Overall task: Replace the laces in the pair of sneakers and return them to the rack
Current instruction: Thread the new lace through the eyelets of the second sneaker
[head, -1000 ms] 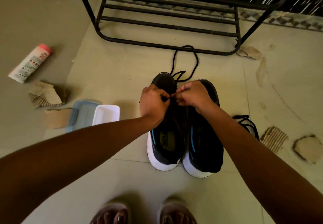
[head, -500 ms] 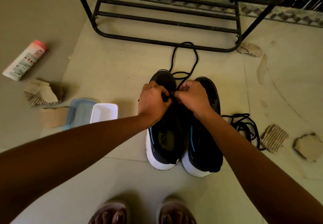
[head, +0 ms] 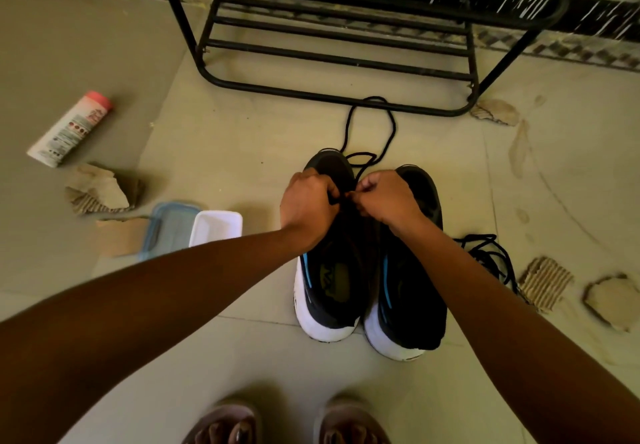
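Rack [head: 332, 58]: black metal, stands at the far side of the floor, and the tiers in view hold no shoes. So the return step is not done.

Sneakers: pair sits side by side on the tile, just short of the rack, toes toward it and heels toward the person's sandalled feet. My read is that this puts the tongues facing up within reach of both arms. Left sneaker [head: 329, 291] is the one being worked on; right sneaker [head: 412, 305] is parked touching it.

Left hand [head: 308, 204] and right hand [head: 384, 198]: both are over the left sneaker's eyelet zone, knuckles nearly meeting. Fingers on both are curled tight and pinch the black lace [head: 393, 128] between them. It looks like one hand feeds while the other pulls. The hands hide which eyelet.

The lace slack runs forward off the toe in a loop that reaches the rack's bottom bar. It is probably laid out there to stay untangled.

Second lace [head: 485, 253]: a loose black heap on the floor just right of the right sneaker. I can't tell whether it is old or new.

Judgement: mid-lacing on the first shoe.

Clutter well to the left, not in play: white container [head: 214, 232], blue lid [head: 169, 222], bottle [head: 69, 128].
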The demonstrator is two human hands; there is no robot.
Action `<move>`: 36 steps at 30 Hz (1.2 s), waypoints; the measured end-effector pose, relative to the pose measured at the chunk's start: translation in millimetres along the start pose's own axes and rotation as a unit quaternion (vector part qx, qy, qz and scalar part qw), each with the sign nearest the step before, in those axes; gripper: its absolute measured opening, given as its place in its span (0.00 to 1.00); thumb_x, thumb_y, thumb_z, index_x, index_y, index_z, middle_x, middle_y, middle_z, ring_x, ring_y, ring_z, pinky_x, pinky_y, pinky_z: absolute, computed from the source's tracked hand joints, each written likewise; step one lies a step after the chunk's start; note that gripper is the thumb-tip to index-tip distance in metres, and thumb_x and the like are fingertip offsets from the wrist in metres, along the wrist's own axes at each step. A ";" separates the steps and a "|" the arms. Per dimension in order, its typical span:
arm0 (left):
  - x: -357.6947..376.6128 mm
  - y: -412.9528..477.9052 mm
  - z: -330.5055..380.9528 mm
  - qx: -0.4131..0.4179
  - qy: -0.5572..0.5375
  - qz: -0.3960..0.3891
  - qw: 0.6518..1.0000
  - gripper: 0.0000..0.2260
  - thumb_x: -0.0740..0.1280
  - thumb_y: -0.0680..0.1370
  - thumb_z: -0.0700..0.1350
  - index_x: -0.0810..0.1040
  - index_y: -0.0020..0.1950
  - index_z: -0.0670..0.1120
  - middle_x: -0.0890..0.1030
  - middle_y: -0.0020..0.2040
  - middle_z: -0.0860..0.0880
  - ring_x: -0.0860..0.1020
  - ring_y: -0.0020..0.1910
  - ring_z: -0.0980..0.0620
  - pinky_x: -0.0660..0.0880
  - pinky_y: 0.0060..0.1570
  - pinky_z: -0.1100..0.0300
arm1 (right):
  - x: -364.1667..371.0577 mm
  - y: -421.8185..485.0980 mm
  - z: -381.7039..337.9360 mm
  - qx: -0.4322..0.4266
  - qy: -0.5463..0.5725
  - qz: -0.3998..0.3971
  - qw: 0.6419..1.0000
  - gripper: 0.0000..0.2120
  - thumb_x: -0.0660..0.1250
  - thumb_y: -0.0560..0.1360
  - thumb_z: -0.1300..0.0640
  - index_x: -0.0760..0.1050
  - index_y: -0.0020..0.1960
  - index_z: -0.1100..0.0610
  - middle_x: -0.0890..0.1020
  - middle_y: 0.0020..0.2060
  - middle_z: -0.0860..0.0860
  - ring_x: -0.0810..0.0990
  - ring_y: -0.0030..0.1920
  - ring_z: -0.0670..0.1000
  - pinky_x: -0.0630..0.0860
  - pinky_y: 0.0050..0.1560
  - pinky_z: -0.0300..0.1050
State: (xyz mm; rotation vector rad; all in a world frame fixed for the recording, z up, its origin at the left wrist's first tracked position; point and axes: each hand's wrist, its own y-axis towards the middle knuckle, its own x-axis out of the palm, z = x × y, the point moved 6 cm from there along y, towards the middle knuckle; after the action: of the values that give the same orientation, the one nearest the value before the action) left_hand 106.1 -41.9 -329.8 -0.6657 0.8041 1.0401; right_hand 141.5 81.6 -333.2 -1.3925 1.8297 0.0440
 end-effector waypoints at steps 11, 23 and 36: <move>-0.2 5.1 2.0 0.034 -0.007 -0.022 0.999 0.06 0.67 0.73 0.39 0.82 0.47 0.44 0.77 0.48 0.46 0.74 0.49 0.49 0.63 0.42 0.65 | 2.0 -5.5 3.1 0.031 0.037 -0.038 0.998 0.04 0.69 0.71 0.59 0.77 0.45 0.57 0.83 0.44 0.55 0.82 0.47 0.53 0.79 0.54 0.52; -5.6 10.0 9.2 0.092 -0.029 -0.144 0.985 0.04 0.67 0.71 0.38 0.81 0.41 0.41 0.75 0.39 0.49 0.74 0.38 0.53 0.67 0.39 0.64 | 21.5 -49.3 -7.2 -0.053 -0.137 -0.206 0.967 0.51 0.79 0.48 0.36 0.66 0.66 0.51 0.71 0.62 0.51 0.70 0.63 0.51 0.70 0.64 0.45; -41.5 -42.4 18.3 0.252 -0.016 -0.287 0.924 0.05 0.76 0.68 0.43 0.81 0.39 0.45 0.73 0.40 0.52 0.73 0.37 0.53 0.69 0.39 0.63 | 26.1 -67.2 -3.2 -0.050 -0.221 -0.024 0.974 0.20 0.64 0.76 0.54 0.66 0.64 0.61 0.70 0.59 0.60 0.76 0.52 0.63 0.73 0.50 0.49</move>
State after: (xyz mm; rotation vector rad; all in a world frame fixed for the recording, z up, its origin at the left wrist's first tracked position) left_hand 138.3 -62.7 -281.0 -0.3959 0.7420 0.2866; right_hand 193.2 33.4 -318.4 -1.3645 1.4385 0.3954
